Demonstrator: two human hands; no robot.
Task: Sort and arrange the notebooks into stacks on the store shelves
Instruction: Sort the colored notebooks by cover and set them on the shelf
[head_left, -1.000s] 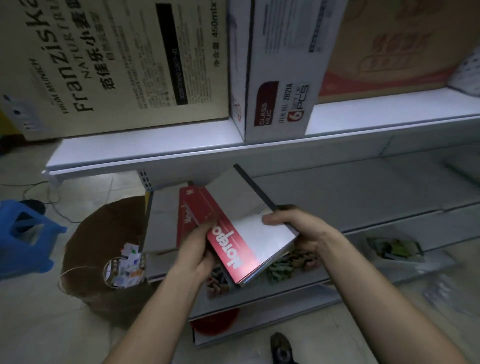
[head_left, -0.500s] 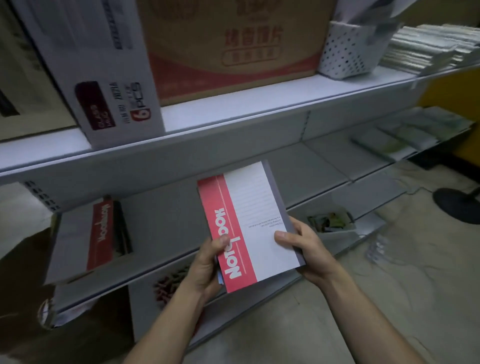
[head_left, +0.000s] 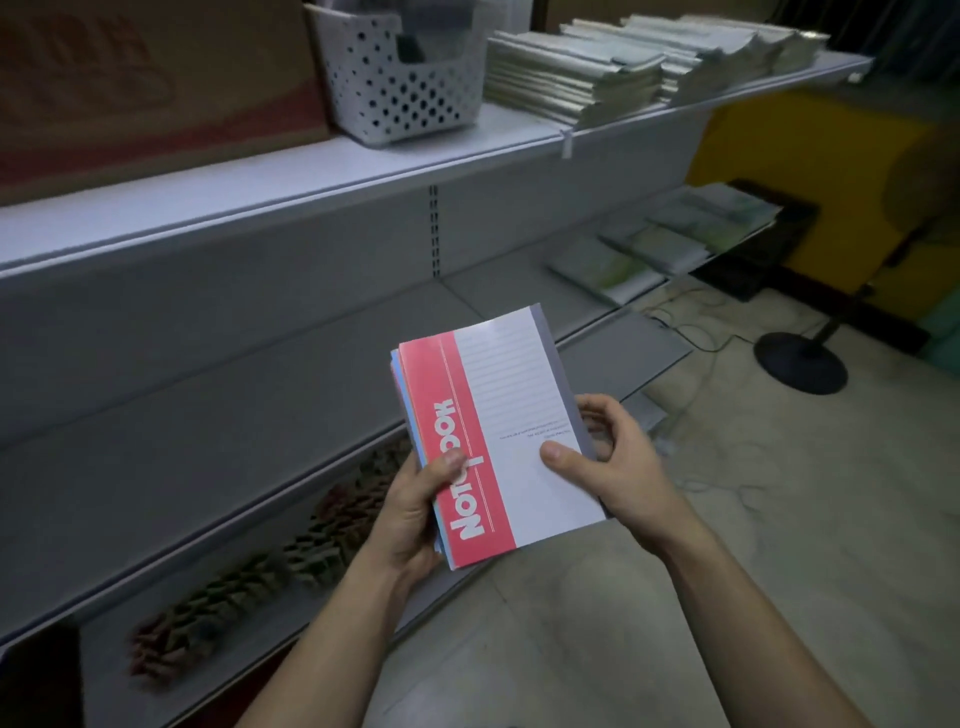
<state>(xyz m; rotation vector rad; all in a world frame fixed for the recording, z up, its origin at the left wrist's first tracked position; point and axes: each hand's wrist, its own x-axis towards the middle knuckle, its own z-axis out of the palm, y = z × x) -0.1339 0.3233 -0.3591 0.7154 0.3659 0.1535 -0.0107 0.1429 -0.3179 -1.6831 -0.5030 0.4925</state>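
Red-and-white notebooks (head_left: 511, 415), a thin bundle, held by 2 hands: left hand (head_left: 410, 519) grips the red edge, right hand (head_left: 618, 462) pinches the grey-strip edge, mid-air before the middle shelf (head_left: 208, 395). I judge them light, floppy, slick-covered; grip both long edges, else they fan out.

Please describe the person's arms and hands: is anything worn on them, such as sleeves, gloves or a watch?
Nothing worn shows. The left hand and right hand are bare, without gloves; no ring shows on the visible fingers. The left forearm and right forearm are bare to the frame's edge, with no sleeve, watch or bracelet.
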